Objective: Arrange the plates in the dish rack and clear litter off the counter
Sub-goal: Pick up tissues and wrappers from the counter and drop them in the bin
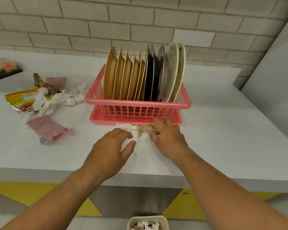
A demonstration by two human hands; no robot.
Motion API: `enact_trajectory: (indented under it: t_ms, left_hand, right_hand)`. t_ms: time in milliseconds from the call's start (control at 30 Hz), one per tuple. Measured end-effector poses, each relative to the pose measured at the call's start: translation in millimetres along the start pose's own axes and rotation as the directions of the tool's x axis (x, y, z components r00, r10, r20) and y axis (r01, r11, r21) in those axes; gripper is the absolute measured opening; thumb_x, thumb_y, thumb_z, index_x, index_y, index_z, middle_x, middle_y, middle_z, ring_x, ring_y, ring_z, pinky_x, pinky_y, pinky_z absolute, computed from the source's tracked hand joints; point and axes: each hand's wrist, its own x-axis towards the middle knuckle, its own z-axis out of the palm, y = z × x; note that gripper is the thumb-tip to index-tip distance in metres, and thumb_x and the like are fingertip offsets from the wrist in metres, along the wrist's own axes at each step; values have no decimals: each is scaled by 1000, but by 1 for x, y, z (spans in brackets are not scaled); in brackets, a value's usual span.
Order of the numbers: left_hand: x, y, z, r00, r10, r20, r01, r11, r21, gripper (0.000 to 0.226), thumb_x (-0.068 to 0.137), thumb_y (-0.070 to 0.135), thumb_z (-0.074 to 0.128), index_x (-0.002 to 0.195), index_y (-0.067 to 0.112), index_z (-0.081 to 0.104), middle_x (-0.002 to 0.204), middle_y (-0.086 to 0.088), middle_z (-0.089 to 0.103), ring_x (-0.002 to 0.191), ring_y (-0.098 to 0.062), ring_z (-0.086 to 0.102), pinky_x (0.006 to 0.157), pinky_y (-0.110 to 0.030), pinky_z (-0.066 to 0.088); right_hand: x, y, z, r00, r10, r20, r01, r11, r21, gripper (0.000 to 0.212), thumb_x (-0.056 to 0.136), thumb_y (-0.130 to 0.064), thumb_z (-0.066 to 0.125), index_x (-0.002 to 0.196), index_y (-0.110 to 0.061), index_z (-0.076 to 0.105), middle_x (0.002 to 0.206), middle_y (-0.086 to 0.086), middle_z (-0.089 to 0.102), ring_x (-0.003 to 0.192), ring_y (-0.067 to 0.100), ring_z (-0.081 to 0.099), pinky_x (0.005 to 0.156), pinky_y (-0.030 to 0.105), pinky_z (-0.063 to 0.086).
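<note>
Reaching over the near edge of the counter [223,130], both hands are working in the narrow strip before the pink dish rack [138,102], with open counter stretching away to the right. About ten plates [145,77] are standing upright in the rack. Two pink packets [47,128] and one yellow wrapper [18,98] are lying to the left. The left hand [111,146] is pinching a white tissue [131,130]. The right hand [169,138], fingers loosely spread, is touching a brown scrap [145,128].
</note>
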Motion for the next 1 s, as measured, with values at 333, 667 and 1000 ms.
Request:
enact_trajectory:
  t_ms: [333,667,1000]
  left_hand:
    - [25,-29,8,997,49,54,-47,999,-27,30,92,44,51,116,29,61,120,12,60,101,-9,58,86,-23,43]
    - [59,-26,8,945,231,231,-269,951,150,46,90,54,45,124,25,56,120,5,57,104,-18,54,83,-32,48]
    - [87,-14,27,896,274,348,-406,824,395,25,96,34,48,111,21,64,111,-2,58,101,-23,52,87,-36,35]
  right_hand:
    - [-15,16,9,991,128,-35,-131,987,-96,25,99,-18,35,115,-11,54,107,9,52,92,27,55,71,31,43]
    - [-39,-13,-12,932,330,-149,-261,898,353,31,95,-8,38,92,-14,68,101,-1,67,95,16,60,85,25,46]
    - [-55,-35,-2,923,378,-66,-328,867,376,33,99,-39,43,77,-17,52,70,0,56,67,19,59,62,35,53]
